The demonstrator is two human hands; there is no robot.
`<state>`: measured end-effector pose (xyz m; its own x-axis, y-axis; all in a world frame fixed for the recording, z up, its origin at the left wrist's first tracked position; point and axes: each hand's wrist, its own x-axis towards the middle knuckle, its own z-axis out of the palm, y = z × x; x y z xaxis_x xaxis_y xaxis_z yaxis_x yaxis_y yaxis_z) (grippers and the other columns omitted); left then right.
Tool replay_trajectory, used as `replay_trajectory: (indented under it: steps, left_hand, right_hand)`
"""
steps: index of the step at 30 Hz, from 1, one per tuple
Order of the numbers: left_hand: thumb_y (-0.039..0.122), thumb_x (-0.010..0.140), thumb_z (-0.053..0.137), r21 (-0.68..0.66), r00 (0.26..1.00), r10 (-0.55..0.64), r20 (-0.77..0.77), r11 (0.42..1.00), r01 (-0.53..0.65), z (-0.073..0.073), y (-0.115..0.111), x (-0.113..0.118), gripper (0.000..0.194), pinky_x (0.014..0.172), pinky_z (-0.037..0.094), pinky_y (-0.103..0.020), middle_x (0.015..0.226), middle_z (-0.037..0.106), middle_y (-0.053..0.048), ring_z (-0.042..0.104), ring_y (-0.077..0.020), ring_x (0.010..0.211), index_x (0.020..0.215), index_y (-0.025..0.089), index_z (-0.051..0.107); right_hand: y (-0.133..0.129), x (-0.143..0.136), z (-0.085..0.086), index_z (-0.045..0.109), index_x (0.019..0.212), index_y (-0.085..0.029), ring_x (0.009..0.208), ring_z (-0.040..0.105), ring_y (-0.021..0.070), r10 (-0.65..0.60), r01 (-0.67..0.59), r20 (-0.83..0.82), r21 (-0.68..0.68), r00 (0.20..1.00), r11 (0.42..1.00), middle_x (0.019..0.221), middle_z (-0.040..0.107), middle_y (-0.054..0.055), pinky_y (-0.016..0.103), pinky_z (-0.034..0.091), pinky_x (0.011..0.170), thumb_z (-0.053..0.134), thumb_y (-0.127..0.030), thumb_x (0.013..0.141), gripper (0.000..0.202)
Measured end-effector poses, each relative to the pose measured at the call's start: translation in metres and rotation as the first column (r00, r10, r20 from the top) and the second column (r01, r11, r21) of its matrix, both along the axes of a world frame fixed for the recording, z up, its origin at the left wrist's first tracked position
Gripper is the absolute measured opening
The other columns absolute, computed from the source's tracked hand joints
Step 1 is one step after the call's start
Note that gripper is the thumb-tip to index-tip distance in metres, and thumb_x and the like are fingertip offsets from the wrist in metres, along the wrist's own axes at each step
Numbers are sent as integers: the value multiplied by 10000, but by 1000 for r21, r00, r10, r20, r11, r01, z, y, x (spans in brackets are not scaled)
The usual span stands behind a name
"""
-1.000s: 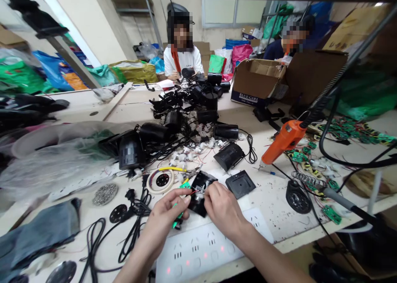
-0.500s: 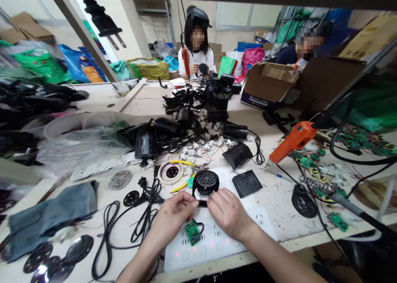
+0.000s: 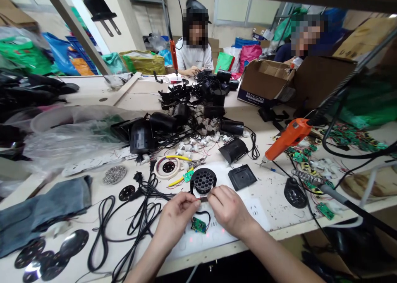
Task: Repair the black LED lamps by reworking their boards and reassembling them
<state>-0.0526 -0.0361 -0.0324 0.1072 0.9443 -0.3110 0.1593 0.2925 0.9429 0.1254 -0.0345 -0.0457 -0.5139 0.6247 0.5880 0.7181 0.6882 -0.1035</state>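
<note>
My left hand is closed in a pinch, with a short bit of red wire showing at its fingertips. My right hand is closed too, its fingertips close by at the near edge of a round black housing with a honeycomb grille. What the right fingers grip is hidden. Below and between the hands, a small green circuit board with a black lead rests over a white power strip. Behind the housing are yellow-handled pliers and a roll of tape.
An orange electric screwdriver hangs at the right, above a soldering iron. Black cables and shiny discs lie left. Black housings pile up ahead. Two people sit across the table, near a cardboard box.
The housing has tipped so its grille faces me more. The circuit board has shifted slightly right and up. Both hands remain close together at the housing. Across the table, a person's hands have lowered.
</note>
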Motion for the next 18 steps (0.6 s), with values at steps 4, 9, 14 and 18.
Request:
replay_trajectory:
  steps: [4,9,14,18]
  left_hand:
    - [442,687,743,-58,998,27,49,998,-24,1,-1,1,301,565,379,-226,622,598,12,513,-131,586,711,164,629]
    - [422,643,796,-110,991,77,107,992,-65,0,-3,2,318,560,382,-217,634,624,9,513,-118,573,702,164,619]
    - [361,590,831,-118,978,127,166,987,-109,0,-2,4,316,531,372,-196,659,637,11,482,-87,543,664,163,596]
    - [350,589,834,-110,976,134,172,987,-116,2,0,6,326,512,375,-202,649,634,9,482,-86,528,688,160,588]
  right_hand:
    - [-11,3,7,629,934,-138,784,559,204,-17,-5,-151,-143,988,990,851,610,92,315,484,687,402,-66,949,239]
    - [-46,47,10,650,932,-178,782,637,185,-348,234,-531,-270,773,934,830,663,63,302,529,709,540,-150,921,115]
    - [-84,135,2,595,745,-184,497,577,155,-783,477,-619,-705,-54,524,585,609,-4,270,468,494,785,-499,679,373]
    - [-93,177,9,618,868,-188,483,536,123,-683,460,-690,-699,-238,547,615,586,-30,244,444,469,875,-499,515,536]
